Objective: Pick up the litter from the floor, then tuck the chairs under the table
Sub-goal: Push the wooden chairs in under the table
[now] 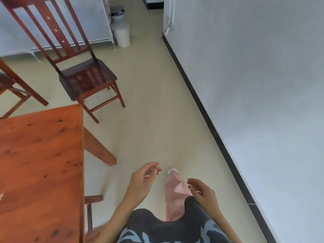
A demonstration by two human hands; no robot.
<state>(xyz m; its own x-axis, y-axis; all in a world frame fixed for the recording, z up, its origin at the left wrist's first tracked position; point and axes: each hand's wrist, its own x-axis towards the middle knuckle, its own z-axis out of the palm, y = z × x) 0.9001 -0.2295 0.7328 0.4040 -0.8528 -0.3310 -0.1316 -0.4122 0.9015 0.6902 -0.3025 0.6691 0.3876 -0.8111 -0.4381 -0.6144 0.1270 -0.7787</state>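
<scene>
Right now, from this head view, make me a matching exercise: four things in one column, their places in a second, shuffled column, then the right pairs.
Things
1. wooden table
2. slat-back chair
3. white bin
4. left hand

Places
A. on the floor at the far end, beside the white cabinet
B. empty, fingers loosely curled, held out in front of the body
C. lower left of the view, with its corner and one leg showing
D. standing clear of the table, pulled out onto the tiles

Pairs: 1-C, 2-D, 3-A, 4-B
</scene>
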